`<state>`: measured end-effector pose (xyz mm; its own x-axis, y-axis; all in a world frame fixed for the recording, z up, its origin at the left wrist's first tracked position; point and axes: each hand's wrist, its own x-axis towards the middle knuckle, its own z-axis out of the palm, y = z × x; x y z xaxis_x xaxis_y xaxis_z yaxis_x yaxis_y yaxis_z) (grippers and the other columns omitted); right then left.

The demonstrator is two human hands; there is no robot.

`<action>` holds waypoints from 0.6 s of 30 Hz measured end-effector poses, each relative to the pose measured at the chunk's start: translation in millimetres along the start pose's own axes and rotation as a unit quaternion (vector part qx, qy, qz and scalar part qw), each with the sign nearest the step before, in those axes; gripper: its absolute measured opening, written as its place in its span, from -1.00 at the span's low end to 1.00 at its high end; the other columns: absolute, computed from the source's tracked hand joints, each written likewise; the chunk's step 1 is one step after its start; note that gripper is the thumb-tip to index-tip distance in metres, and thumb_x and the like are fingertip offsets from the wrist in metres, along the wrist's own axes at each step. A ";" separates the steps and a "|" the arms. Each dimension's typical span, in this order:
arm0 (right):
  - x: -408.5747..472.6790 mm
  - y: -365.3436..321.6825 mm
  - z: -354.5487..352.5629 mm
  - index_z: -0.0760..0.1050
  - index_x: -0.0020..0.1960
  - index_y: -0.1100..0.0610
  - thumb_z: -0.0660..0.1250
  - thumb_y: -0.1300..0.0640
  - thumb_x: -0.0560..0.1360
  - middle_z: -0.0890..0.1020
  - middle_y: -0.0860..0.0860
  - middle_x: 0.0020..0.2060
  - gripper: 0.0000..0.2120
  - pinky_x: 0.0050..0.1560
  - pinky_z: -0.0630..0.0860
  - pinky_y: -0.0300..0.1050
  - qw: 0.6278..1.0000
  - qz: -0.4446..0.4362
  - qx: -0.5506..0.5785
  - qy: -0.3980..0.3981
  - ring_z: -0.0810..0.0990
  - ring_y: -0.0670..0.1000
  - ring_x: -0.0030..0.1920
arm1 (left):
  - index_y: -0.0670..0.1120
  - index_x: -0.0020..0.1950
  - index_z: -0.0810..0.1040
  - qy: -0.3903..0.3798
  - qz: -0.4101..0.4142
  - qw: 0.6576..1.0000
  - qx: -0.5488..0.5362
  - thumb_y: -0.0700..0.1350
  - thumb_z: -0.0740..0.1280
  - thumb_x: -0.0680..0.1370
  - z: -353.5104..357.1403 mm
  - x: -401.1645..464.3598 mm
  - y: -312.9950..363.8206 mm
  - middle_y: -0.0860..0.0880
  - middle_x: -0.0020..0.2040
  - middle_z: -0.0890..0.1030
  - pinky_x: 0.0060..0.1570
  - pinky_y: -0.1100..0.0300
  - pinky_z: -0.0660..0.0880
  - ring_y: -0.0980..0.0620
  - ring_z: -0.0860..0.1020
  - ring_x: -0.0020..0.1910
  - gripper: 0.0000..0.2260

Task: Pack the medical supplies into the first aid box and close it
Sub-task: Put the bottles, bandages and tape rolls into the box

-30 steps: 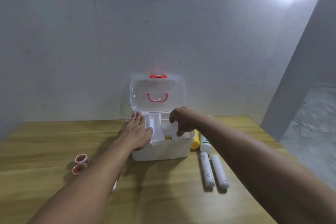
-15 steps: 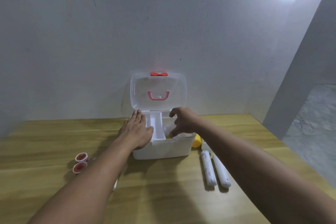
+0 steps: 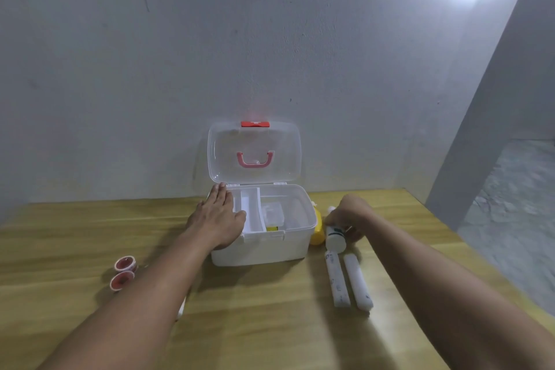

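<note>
The white first aid box (image 3: 264,249) stands open on the table, its clear lid (image 3: 253,153) upright against the wall. Inside lie a white divider tray, a small clear case (image 3: 272,213) and something yellow. My left hand (image 3: 217,224) rests flat on the box's left rim. My right hand (image 3: 350,218) is to the right of the box, fingers closed around a white bottle (image 3: 335,239) lying beside a yellow bottle (image 3: 316,233). Two white rolls (image 3: 348,282) lie in front of them.
Two small red-and-white tape rolls (image 3: 123,272) sit left of my forearm on the wooden table (image 3: 270,324). A white object is mostly hidden under my left forearm. The grey wall is right behind the box; the table's right edge drops to the floor.
My right hand has left the inside of the box, moved right and closed on the white bottle. The left hand has stayed on the rim.
</note>
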<state>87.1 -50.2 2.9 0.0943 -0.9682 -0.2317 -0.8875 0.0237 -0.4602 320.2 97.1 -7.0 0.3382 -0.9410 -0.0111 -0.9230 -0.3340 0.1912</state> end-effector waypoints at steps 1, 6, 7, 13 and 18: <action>0.8 2.0 2.3 0.54 -0.27 0.30 0.50 0.12 0.30 0.67 0.22 -0.35 -0.75 -0.49 0.62 0.01 1.000 0.014 0.019 -0.002 0.68 0.18 -0.42 | -0.17 0.54 -0.17 -0.001 0.000 1.000 0.000 0.09 -0.10 0.61 -0.2 -0.1 0.2 -0.11 0.57 -0.22 0.52 -0.02 -0.09 -0.01 -0.20 0.55 -0.41; -1.4 2.7 -5.6 0.54 -0.24 0.29 0.51 0.13 0.28 0.65 0.20 -0.33 -0.76 -0.51 0.63 0.06 0.997 -0.005 0.053 0.050 0.66 0.18 -0.44 | -0.17 0.54 -0.17 -0.004 -0.003 1.000 -0.003 0.08 -0.10 0.61 -1.9 -1.2 0.8 -0.11 0.57 -0.21 0.52 -0.01 -0.10 0.00 -0.21 0.55 -0.41; -3.4 -0.1 -11.1 0.54 -0.23 0.27 0.52 0.11 0.29 0.65 0.19 -0.31 -0.74 -0.51 0.62 0.04 0.995 -0.024 0.056 0.074 0.66 0.18 -0.43 | -0.17 0.54 -0.17 -0.004 -0.002 1.000 -0.003 0.08 -0.10 0.61 -2.2 -1.6 1.0 -0.11 0.57 -0.21 0.52 -0.01 -0.10 0.00 -0.21 0.55 -0.41; -23.8 -42.9 -51.5 0.28 0.32 0.07 0.48 0.00 0.26 0.53 0.23 0.07 -0.30 -0.05 0.61 0.23 0.954 -0.185 0.155 0.177 0.58 0.29 0.02 | -0.19 0.54 -0.16 -0.007 0.000 1.000 -0.001 0.07 -0.10 0.61 -3.1 -2.3 1.0 -0.12 0.57 -0.21 0.53 -0.02 -0.08 -0.01 -0.21 0.55 -0.42; -43.4 -78.2 -41.2 0.33 0.29 -0.10 0.46 0.08 0.29 0.60 0.22 -0.09 -0.38 -0.24 0.64 0.07 0.936 -0.296 0.151 0.116 0.61 0.23 -0.12 | -0.18 0.54 -0.16 -0.007 -0.002 1.000 -0.003 0.08 -0.09 0.61 -4.1 -2.6 1.9 -0.11 0.57 -0.21 0.52 -0.03 -0.06 -0.01 -0.21 0.55 -0.41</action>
<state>133.8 -20.2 84.2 0.3974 -0.8609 0.3176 -0.5393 -0.4991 -0.6782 318.3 99.1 -2.5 0.3386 -0.9406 -0.0250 -0.9206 -0.3367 0.1978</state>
